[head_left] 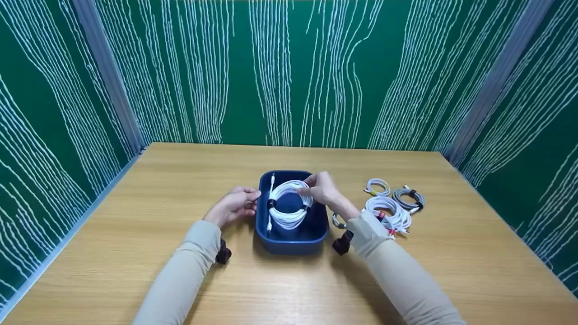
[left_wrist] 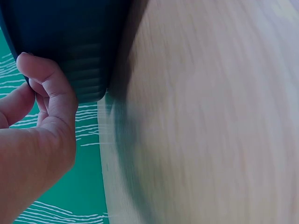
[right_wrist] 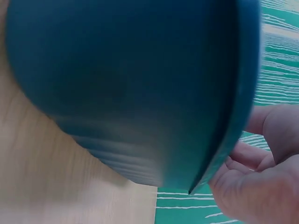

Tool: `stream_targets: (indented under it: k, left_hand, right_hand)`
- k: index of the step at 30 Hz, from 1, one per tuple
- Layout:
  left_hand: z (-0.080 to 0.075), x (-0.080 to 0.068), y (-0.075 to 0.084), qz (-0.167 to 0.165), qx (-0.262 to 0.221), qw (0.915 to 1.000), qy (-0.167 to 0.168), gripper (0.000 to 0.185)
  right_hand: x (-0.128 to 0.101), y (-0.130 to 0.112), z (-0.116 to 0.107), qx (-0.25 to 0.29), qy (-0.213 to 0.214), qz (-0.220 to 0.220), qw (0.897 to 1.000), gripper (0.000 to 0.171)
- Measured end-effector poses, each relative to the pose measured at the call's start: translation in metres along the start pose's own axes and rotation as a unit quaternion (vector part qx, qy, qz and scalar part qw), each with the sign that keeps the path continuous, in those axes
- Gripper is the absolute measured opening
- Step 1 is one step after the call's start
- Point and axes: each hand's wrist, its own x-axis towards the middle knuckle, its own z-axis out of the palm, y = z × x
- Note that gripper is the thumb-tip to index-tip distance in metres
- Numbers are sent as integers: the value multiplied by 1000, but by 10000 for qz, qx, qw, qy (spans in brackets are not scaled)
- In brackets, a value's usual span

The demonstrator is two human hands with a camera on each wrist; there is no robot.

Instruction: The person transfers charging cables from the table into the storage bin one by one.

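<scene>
A dark blue rectangular bin (head_left: pixel 291 243) stands on the wooden table, and a coiled white cable (head_left: pixel 288 222) tied with black straps lies at its opening. My left hand (head_left: pixel 235 205) grips the bin's left rim; in the left wrist view, the thumb and bent fingers of that hand (left_wrist: pixel 49 119) meet at the edge. Reaching over the far right rim, my right hand (head_left: pixel 324 188) pinches the upper right of the coil. In the right wrist view the bin's wall (right_wrist: pixel 126 88) hides the cable and the fingertips.
Right of the bin lie more coils: a small white cable (head_left: pixel 378 181) with a yellow tie, a grey cable (head_left: pixel 399 198), and larger white cables (head_left: pixel 399 220) with red ties. Another small coil (head_left: pixel 336 221) is partly behind the right forearm. Green panels (head_left: pixel 298 90) with white lines enclose the table.
</scene>
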Motion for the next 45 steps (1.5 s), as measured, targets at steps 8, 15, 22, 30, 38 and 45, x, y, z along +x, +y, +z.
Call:
stream_targets:
  k: [8,15,22,30,38,45]
  left_hand:
    - [-1,1,-1,-23,18,10000,20,7]
    - [-1,2,-2,54,36,10000,-6,10]
    - [0,3,-4,31,60,10000,28,9]
    - [1,2,-2,5,76,9999,93,8]
    - [0,1,0,13,65,9999,92,9]
    - [-1,1,-1,0,-8,10000,69,9]
  right_hand:
    - [-5,-8,-15,-1067,858,-860,9868,21]
    - [-7,12,-40,-1149,1101,-987,9823,16]
    - [-17,50,-57,-2018,523,-745,9752,12]
    - [-26,78,-63,-2496,-43,-685,9659,9]
    - [-27,91,-57,-2736,-101,-1022,9563,3]
    - [-26,95,-53,-3051,-175,-1259,9438,4]
